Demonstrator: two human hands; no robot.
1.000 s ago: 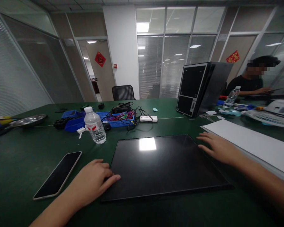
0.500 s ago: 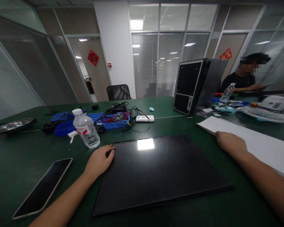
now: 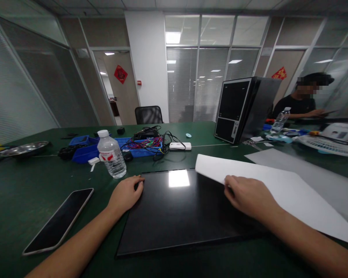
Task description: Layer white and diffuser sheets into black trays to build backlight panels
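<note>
Pinching the white sheet point(image 3: 295, 197), the right hand point(image 3: 249, 193) held it over the black screen panel point(image 3: 176, 214); a level, taut hold looked wise. Left hand point(image 3: 126, 195) touched the edge, grip unclear.

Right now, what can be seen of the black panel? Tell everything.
The panel is a thin, dark rectangle with a glossy face, perhaps glass or plastic, showing a bright reflection near its far edge. It lies flat on the table. The left hand touches its far left corner. The right hand holds a white sheet over its right part, hiding the far right corner; contact between sheet and panel is unclear.
</note>
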